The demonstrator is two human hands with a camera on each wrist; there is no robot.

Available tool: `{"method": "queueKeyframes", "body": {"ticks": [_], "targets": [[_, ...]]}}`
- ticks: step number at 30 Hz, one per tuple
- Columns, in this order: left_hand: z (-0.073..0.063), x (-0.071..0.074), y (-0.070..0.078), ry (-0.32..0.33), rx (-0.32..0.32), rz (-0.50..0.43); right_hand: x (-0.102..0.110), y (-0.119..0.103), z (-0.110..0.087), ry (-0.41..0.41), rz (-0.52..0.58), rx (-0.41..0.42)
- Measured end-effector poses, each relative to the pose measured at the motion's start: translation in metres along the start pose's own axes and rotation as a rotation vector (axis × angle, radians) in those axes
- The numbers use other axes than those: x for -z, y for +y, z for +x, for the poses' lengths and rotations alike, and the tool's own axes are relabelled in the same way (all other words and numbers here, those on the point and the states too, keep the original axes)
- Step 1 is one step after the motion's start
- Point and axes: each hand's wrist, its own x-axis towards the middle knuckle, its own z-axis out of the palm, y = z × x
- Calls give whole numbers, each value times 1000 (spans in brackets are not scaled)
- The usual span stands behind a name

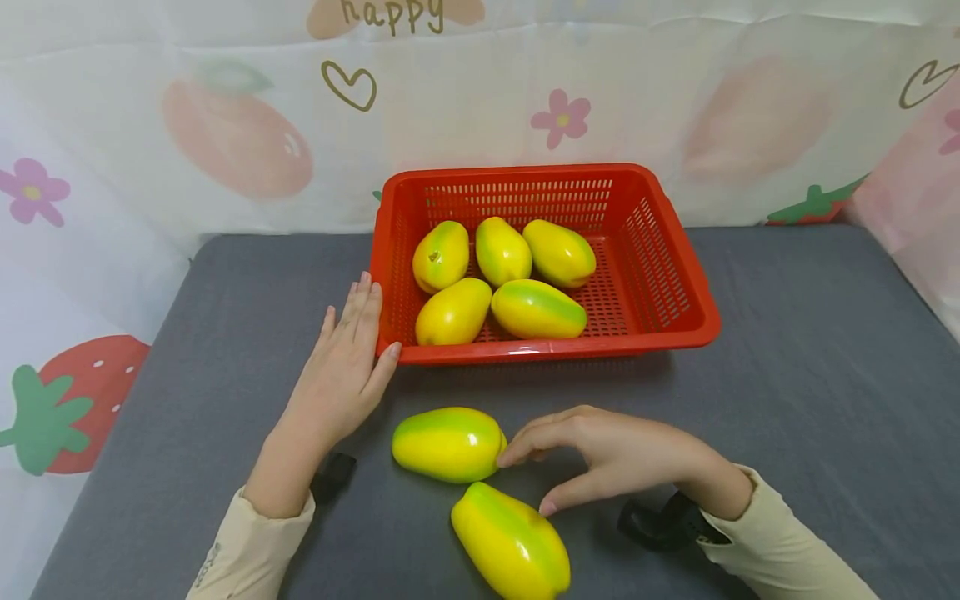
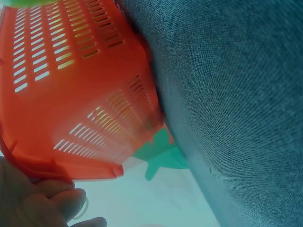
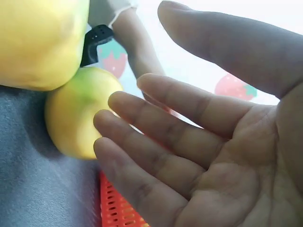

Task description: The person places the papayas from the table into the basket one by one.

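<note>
My left hand (image 1: 340, 367) rests with straight fingers against the left side of a red plastic basket (image 1: 675, 337); the left wrist view shows its fingers at the basket's rim. Several yellow-green mangoes lie inside, among them one mango (image 1: 538, 309) at the front. On the grey cloth before the basket lie two more, a sideways mango (image 1: 448, 444) and a nearer, tilted mango (image 1: 512, 542). My right hand (image 1: 611, 454) hovers just right of them, thumb and fingers spread, nothing in its palm. Its fingertips are at the sideways mango's right end; whether they touch cannot be told.
A grey cloth (image 1: 810, 400) covers the table. Behind the basket hangs a pale printed curtain (image 1: 465, 100) with fruit, flowers and hearts. Each wrist carries a black device, such as the right wrist camera (image 1: 652, 525). The basket's right part shows bare slotted floor.
</note>
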Motion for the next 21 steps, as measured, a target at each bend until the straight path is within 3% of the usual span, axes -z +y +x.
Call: {"method": "queueKeyframes", "body": {"ticks": [21], "targets": [[1, -1, -1, 2, -8, -8, -13, 7, 10, -162, -52, -119]]}}
